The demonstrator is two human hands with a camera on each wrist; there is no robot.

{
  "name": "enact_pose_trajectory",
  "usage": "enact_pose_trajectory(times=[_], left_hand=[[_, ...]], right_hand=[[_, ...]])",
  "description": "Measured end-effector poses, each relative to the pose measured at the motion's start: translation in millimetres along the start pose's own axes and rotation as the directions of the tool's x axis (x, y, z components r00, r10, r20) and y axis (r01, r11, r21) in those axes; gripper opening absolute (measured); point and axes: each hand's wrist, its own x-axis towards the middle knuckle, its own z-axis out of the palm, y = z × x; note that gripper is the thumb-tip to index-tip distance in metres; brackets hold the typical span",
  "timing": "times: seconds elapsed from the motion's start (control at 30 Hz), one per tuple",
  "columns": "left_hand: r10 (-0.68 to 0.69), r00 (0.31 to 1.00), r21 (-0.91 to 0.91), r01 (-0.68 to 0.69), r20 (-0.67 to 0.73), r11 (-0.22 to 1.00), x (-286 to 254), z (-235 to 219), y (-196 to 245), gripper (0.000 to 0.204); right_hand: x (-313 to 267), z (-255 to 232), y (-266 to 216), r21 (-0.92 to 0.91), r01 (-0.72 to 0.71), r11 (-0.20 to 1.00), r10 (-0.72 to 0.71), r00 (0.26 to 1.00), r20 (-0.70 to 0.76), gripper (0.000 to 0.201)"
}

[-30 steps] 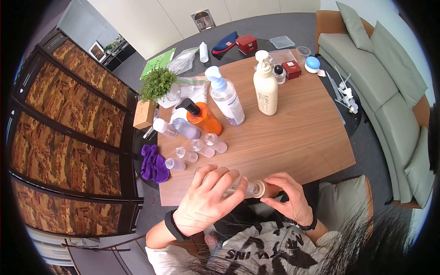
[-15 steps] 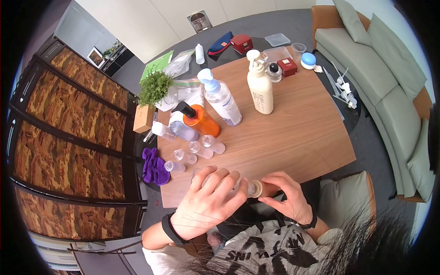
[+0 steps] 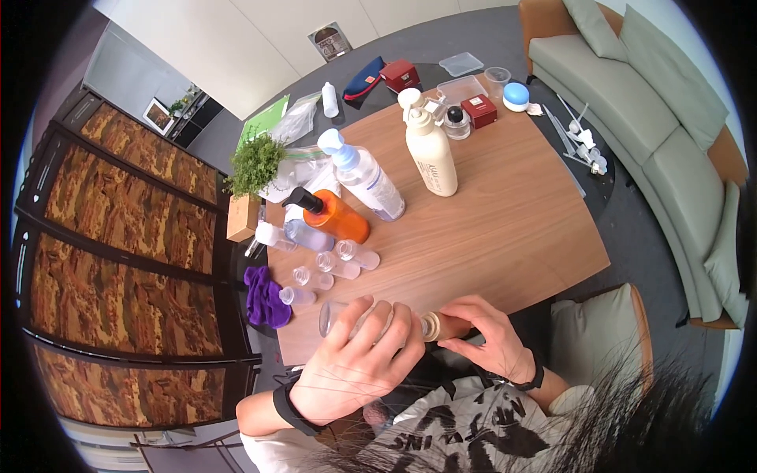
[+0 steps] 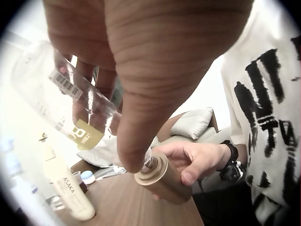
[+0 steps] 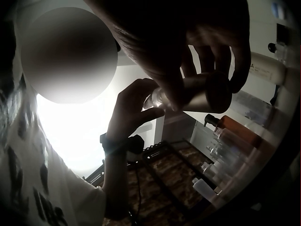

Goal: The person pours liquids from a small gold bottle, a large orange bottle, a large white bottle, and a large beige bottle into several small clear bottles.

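In the head view my left hand (image 3: 359, 366) grips a clear bottle over the table's near edge. In the left wrist view that clear bottle (image 4: 66, 84) shows a barcode and a gold label. It is tilted, base raised, with its neck right at the mouth of a gold-brown cylindrical bottle (image 4: 164, 181). My right hand (image 3: 493, 339) holds the gold-brown bottle from the side, thumb and fingers around it. My left thumb lies along the clear bottle's neck and partly hides where the two mouths meet.
Several small clear bottles (image 3: 337, 265) stand at the table's left. Behind them are an orange pump bottle (image 3: 344, 217) and a clear pump bottle (image 3: 374, 185). A cream pump bottle (image 3: 432, 158) stands mid-table. A purple cloth (image 3: 266, 298) lies at the left edge.
The head view has shifted slightly. More of the clear bottle's base shows past my left fingers. Both hands keep their grips, and the bottles stay mouth to mouth.
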Motion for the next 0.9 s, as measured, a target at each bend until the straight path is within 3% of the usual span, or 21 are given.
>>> enact_pose_trajectory(times=[0.13,0.23,0.43,0.67,0.8,0.9], left_hand=[[-0.098,0.995,-0.155,0.1,0.017,0.983,1,2,0,0.046],[-0.179,0.983,-0.318,0.154,-0.049,0.935,2,20,-4,0.048],[-0.233,0.972,-0.7,0.182,0.023,0.691,13,61,-14,0.051],[-0.39,0.921,-0.544,0.323,-0.01,0.775,35,89,-46,0.045],[-0.399,0.917,-0.421,0.357,-0.012,0.834,46,108,-58,0.042],[-0.408,0.913,-0.376,0.372,-0.017,0.849,47,123,-63,0.044]], right_hand=[[0,-2,0,0.031,-0.018,0.999,0.018,1.0,-0.002,0.051],[-3,-6,2,0.109,-0.033,0.993,0.034,0.999,-0.009,0.052],[-11,-14,7,0.114,0.018,0.993,-0.014,0.999,-0.032,0.054],[-20,-19,15,0.087,-0.008,0.996,0.016,0.996,-0.085,0.056],[-23,-20,14,0.132,-0.072,0.989,0.082,0.994,-0.072,0.057],[-24,-24,15,0.096,-0.049,0.994,0.056,0.997,-0.062,0.054]])
